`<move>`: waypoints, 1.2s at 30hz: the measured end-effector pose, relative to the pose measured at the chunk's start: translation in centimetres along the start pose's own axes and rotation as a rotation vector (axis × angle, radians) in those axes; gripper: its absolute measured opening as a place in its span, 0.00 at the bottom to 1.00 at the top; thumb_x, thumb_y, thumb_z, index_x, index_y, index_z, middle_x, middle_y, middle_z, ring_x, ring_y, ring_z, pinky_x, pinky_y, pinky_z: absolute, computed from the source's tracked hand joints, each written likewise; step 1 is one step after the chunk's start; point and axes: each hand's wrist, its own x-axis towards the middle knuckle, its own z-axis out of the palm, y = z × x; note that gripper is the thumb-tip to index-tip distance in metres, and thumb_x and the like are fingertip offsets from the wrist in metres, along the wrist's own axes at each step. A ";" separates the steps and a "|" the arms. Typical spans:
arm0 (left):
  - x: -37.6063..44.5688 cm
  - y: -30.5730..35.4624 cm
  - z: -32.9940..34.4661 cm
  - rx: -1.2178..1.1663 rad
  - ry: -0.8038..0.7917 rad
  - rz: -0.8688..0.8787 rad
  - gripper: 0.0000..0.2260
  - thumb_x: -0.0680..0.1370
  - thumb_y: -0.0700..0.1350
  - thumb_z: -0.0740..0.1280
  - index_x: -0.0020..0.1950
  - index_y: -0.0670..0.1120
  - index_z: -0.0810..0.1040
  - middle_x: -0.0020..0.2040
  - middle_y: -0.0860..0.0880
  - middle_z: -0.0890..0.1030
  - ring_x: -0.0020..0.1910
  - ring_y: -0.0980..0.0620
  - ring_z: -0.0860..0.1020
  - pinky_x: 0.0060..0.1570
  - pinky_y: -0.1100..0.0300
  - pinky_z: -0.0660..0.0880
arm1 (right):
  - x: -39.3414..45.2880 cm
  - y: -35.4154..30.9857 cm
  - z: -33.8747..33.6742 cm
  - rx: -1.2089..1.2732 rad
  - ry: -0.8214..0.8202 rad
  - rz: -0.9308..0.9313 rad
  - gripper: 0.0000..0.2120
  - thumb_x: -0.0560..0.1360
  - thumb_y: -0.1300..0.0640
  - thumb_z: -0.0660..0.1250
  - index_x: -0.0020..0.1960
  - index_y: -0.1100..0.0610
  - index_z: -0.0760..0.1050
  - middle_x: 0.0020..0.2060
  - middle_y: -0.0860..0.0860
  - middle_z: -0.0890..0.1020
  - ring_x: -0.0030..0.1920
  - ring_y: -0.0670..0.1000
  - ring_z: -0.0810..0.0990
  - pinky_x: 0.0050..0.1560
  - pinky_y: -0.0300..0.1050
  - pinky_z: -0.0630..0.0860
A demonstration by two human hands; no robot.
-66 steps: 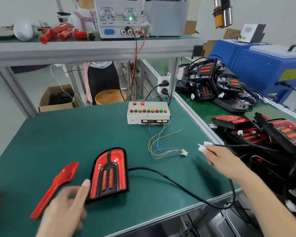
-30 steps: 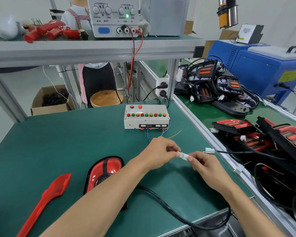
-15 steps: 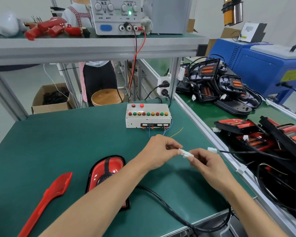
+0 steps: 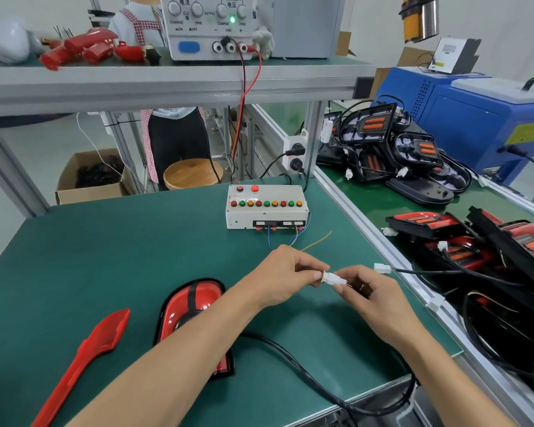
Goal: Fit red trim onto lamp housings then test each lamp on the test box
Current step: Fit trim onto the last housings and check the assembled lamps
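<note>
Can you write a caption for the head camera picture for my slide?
Both hands, left hand and right hand, pinch white connectors together near the test box.

The left forearm (image 4: 198,328) hides much of the lamp (image 4: 195,303); the red trim (image 4: 84,355) runs off the bottom edge.

Bright, even overhead light; soft shadows under the forearms on the green mat (image 4: 105,257). Wide-angle bending beyond it; shelf clutter above blurred.
</note>
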 end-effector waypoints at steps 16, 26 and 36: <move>-0.6 2.0 -0.8 0.491 -0.029 0.372 0.07 0.78 0.43 0.74 0.54 0.43 0.87 0.47 0.49 0.86 0.45 0.50 0.81 0.51 0.51 0.77 | -1.3 -0.2 0.3 0.035 0.010 0.009 0.03 0.78 0.49 0.72 0.46 0.46 0.82 0.31 0.50 0.81 0.31 0.45 0.74 0.32 0.37 0.69; -0.7 1.8 -1.1 0.464 -0.067 0.367 0.06 0.77 0.41 0.74 0.53 0.42 0.87 0.46 0.48 0.87 0.45 0.53 0.82 0.52 0.56 0.77 | -1.3 -0.7 0.5 0.031 -0.023 -0.002 0.04 0.77 0.53 0.73 0.44 0.48 0.81 0.30 0.49 0.79 0.29 0.42 0.70 0.31 0.34 0.66; -0.5 0.6 -0.4 0.491 -0.144 0.178 0.08 0.78 0.46 0.73 0.55 0.46 0.86 0.50 0.50 0.87 0.52 0.53 0.82 0.57 0.52 0.77 | -1.3 -0.4 0.5 -0.152 -0.119 0.051 0.07 0.78 0.45 0.70 0.44 0.45 0.80 0.31 0.47 0.82 0.29 0.42 0.72 0.31 0.35 0.68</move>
